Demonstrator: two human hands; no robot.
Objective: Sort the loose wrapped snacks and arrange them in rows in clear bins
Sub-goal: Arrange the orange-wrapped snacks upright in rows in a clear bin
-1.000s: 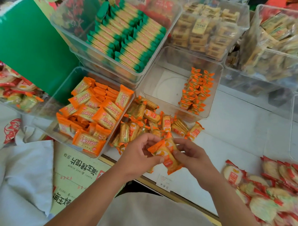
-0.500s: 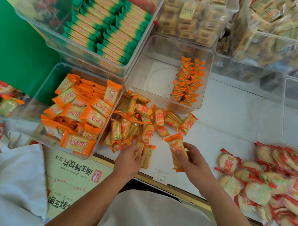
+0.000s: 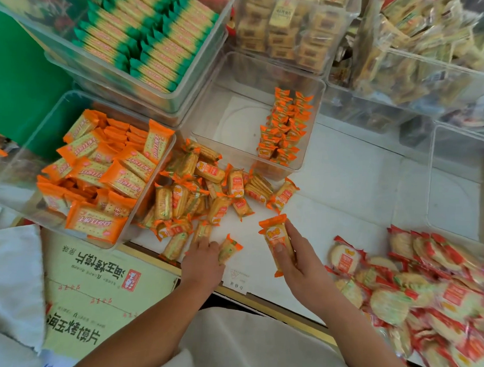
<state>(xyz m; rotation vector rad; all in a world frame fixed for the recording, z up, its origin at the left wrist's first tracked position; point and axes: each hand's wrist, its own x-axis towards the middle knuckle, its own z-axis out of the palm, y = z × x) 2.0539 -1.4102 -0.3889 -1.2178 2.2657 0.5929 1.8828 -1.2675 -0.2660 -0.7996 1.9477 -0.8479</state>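
In the head view, the right hand [image 3: 295,260] is gripping a stack of orange snacks [image 3: 274,237] between thumb and fingers. The left hand [image 3: 204,265] is touching the loose pile [image 3: 201,192] at its 12 o'clock; whether it is pinching a packet is unclear. The clear bin [image 3: 238,122], at 1 o'clock from the pile, is holding neat rows [image 3: 286,127].

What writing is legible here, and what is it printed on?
"海玉烤馍片": pale green cardboard box, printed twice.
"原味": same box.
White paper tag on the white table: too small.
Orange-wrapped snack in the right hand: blurred.
Large orange packs: blurred.
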